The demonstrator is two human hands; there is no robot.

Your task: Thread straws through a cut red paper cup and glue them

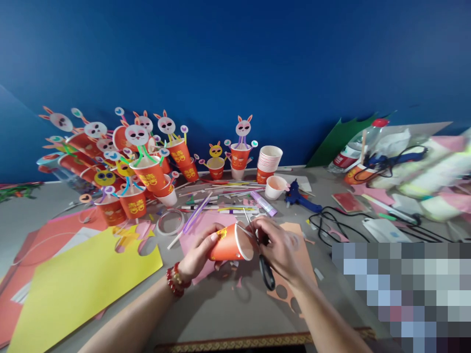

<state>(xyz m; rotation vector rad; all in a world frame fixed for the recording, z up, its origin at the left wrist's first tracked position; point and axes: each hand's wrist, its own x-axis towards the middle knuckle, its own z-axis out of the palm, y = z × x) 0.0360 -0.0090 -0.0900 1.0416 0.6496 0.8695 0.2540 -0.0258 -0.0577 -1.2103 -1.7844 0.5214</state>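
My left hand (202,250) is closed round an orange paper cup (225,244) with yellow print. The cup lies on its side in the air, its white rim turned to the right. At that rim is my right hand (272,240), its fingers closed on a pair of scissors (267,273). Their black handle hangs below the fingers, and a thin metal blade points up past the cup's edge. Whether the blades touch the rim, I cannot tell. Beneath the hands are a pink paper sheet (202,223) and small paper scraps.
Decorated cups with rabbit heads (147,171) crowd the back left. Yellow paper (88,279) covers the left front. Behind my hands lie pens, a glue stick (264,203) and stacked cups (270,159). A blue glue gun (300,196) with black cable and a bottle (355,147) stand right.
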